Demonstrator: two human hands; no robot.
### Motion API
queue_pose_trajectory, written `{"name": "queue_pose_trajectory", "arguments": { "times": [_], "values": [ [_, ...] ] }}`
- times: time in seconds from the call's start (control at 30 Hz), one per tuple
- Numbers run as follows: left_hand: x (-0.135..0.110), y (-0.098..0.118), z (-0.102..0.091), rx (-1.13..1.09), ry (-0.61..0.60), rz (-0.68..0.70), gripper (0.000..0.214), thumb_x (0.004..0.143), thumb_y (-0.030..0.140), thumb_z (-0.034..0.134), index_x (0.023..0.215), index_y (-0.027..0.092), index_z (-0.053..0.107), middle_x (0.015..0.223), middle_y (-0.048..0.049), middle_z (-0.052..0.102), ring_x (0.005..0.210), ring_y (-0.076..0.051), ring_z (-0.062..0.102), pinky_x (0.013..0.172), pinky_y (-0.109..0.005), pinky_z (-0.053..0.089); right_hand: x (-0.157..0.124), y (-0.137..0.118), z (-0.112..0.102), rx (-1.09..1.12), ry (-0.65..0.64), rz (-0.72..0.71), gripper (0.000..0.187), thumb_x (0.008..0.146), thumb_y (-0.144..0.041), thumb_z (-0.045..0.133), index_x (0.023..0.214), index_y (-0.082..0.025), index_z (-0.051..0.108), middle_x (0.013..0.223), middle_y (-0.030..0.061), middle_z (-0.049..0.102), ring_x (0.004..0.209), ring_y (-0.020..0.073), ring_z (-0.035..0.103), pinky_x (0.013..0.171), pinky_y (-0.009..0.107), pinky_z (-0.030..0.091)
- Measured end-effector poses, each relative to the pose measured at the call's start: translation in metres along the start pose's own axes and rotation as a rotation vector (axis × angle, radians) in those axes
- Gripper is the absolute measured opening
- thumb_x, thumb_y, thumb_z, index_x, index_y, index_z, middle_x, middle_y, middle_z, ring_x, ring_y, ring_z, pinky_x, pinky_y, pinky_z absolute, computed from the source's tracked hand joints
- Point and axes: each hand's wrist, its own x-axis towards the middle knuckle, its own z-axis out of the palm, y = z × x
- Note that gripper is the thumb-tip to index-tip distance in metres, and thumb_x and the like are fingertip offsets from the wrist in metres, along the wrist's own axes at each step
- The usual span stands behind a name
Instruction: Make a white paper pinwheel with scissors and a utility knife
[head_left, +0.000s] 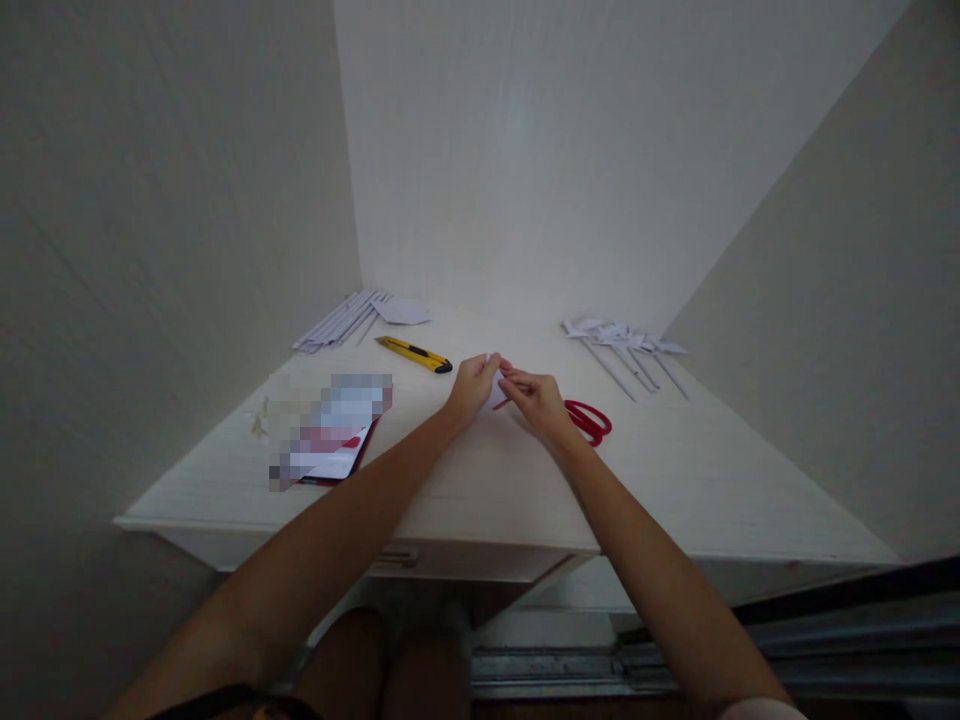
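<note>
Together, left hand (pixel 472 386) and right hand (pixel 538 398) pinch white paper (pixel 496 391) between them.

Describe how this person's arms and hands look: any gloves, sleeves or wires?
The forearms are slim and uncovered, tapering to the wrists. No glove, watch or cable shows on the left hand or right hand. A pale edge, perhaps a sleeve, shows by the right arm; I see no markings.
</note>
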Motion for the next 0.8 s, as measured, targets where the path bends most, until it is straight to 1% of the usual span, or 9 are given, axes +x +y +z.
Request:
{"name": "queue_pose_trajectory", "arguments": {
  "times": [0.07,0.13,0.27,0.37,0.43,0.53,0.63,0.73,0.8],
  "values": [
    [-0.001,0.002,0.001,-0.055,-0.008,-0.008,0.024,0.079,0.025,0.047,0.063,0.014,0.06,0.058,-0.0002,0.061,0.052,-0.01,0.053,0.054,-0.023,0.041,0.0,-0.001,-0.001,0.0,0.014,-0.008,0.023,0.075,-0.035,0.056,0.07,-0.017,0.067,0.088,0.0067,0.068,0.086,0.0209,0.061,0.076,0.031,0.046],
    [-0.001,0.003,0.001,-0.135,-0.026,-0.028,0.024,0.079,0.024,0.047,0.063,0.013,0.061,0.06,-0.0013,0.063,0.055,-0.012,0.056,0.06,-0.025,0.044,0.001,-0.004,-0.001,0.019,0.024,0.002,0.023,0.074,-0.036,0.057,0.069,-0.016,0.067,0.084,0.0067,0.067,0.082,0.0191,0.06,0.072,0.03,0.045],
    [-0.002,0.004,0.001,-0.29,-0.139,-0.049,0.022,0.078,0.026,0.05,0.066,0.012,0.061,0.068,-0.0055,0.068,0.067,-0.016,0.062,0.075,-0.032,0.046,0.002,-0.008,0.001,0.077,0.015,0.092,0.03,0.071,-0.043,0.058,0.065,-0.014,0.065,0.067,0.0031,0.061,0.06,0.0123,0.052,0.057,0.025,0.04],
    [-0.003,0.006,-0.001,-0.293,-0.242,-0.056,0.022,0.078,0.028,0.052,0.074,0.01,0.064,0.085,-0.0102,0.069,0.078,-0.018,0.063,0.077,-0.032,0.045,0.003,-0.004,0.003,0.177,-0.013,0.167,0.038,0.073,-0.049,0.054,0.062,-0.013,0.061,0.055,-0.0007,0.053,0.05,0.0087,0.043,0.051,0.023,0.034],
    [-0.004,0.008,-0.003,-0.279,-0.276,-0.071,0.022,0.078,0.027,0.051,0.078,0.009,0.065,0.092,-0.012,0.068,0.079,-0.019,0.063,0.075,-0.031,0.045,0.004,0.0,0.004,0.241,-0.018,0.175,0.039,0.073,-0.05,0.052,0.064,-0.012,0.061,0.054,-0.0013,0.051,0.05,0.0081,0.041,0.051,0.023,0.034],
    [-0.005,0.01,-0.003,-0.305,-0.285,-0.101,0.025,0.081,0.027,0.048,0.078,0.009,0.065,0.094,-0.0137,0.068,0.079,-0.019,0.063,0.075,-0.033,0.045,0.005,0.001,0.004,0.265,-0.021,0.146,0.039,0.072,-0.05,0.054,0.066,-0.012,0.062,0.057,-0.001,0.052,0.051,0.0083,0.042,0.053,0.023,0.035],
    [-0.005,0.011,0.0,-0.353,-0.27,-0.163,0.031,0.084,0.027,0.041,0.08,0.008,0.064,0.101,-0.016,0.065,0.084,-0.02,0.063,0.08,-0.035,0.044,0.005,-0.005,0.004,0.244,-0.02,0.15,0.04,0.069,-0.052,0.055,0.064,-0.013,0.061,0.056,-0.0011,0.052,0.05,0.0083,0.042,0.051,0.023,0.034],
    [-0.004,0.014,-0.001,-0.421,-0.277,-0.243,0.035,0.087,0.03,0.035,0.084,0.008,0.063,0.111,-0.0168,0.06,0.094,-0.022,0.06,0.086,-0.038,0.042,0.005,-0.013,0.003,0.248,-0.011,0.157,0.041,0.066,-0.054,0.057,0.064,-0.013,0.061,0.055,-0.0013,0.052,0.05,0.0085,0.042,0.049,0.022,0.034],
    [-0.002,0.018,-0.004,-0.472,-0.255,-0.213,0.035,0.088,0.03,0.032,0.088,0.01,0.062,0.118,-0.0143,0.057,0.105,-0.021,0.055,0.091,-0.037,0.04,0.004,-0.016,0.003,0.273,-0.021,0.155,0.039,0.067,-0.052,0.057,0.062,-0.014,0.06,0.054,-0.0015,0.052,0.05,0.0088,0.043,0.05,0.022,0.034]
  ]
}}
